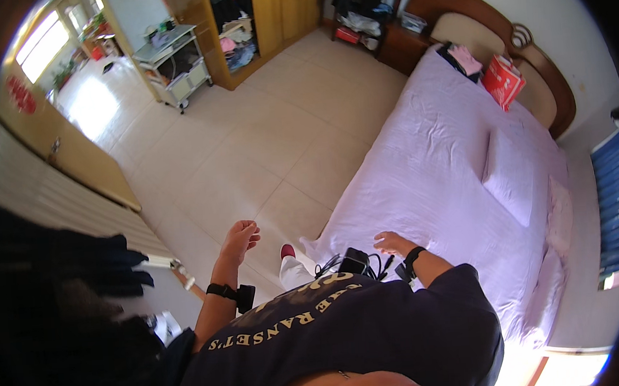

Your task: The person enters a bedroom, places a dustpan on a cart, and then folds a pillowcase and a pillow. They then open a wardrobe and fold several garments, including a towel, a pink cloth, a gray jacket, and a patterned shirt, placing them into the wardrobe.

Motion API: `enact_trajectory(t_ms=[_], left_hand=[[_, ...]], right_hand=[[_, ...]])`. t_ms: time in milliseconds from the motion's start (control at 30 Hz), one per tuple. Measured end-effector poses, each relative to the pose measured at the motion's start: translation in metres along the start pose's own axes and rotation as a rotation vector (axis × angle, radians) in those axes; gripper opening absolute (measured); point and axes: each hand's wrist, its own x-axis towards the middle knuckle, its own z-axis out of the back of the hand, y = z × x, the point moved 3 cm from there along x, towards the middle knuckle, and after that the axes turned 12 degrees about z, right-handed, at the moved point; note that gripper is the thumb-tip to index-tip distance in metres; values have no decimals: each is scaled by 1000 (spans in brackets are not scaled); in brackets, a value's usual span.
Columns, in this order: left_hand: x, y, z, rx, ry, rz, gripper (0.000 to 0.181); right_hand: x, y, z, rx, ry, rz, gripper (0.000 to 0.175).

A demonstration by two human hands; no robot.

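My left hand (241,239) is raised over the tiled floor (284,141), its fingers loosely curled with nothing seen in them. A black device is strapped to that wrist. My right hand (394,242) hovers by the near edge of a bed with a lilac sheet (420,158), fingers partly bent and apart, holding nothing. Its wrist also wears a black strap with a device. Between the hands, at my waist, a black box with cables (354,261) shows past my dark T-shirt. One foot in a red shoe (287,250) stands on the floor.
A red paper bag (503,80) and folded clothes (464,59) lie near the headboard (566,89). A wheeled cart (189,83) stands beside an open wardrobe (268,24). At left are a door (81,160) and hanging dark clothes (67,274).
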Motion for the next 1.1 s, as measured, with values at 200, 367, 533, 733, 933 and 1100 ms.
enact_trajectory(t_ms=[200,367,533,733,933,1100], left_hand=[[87,-65,69,147,-14,63,29],[123,-110,171,52,-140,84,28],[193,-116,239,-190,-64,163,32],[282,-219,229,-148,-79,190,28],[386,-341,195,-7,73,103,26],[465,-416,125,202,178,72,21]], right_hand=[[88,14,23,77,-93,-76,49],[129,97,1,205,-153,51,48],[173,163,36,170,-174,135,52],[205,172,69,209,-275,-3,51],[215,217,98,434,-441,-72,49],[238,218,113,519,-496,14,49]])
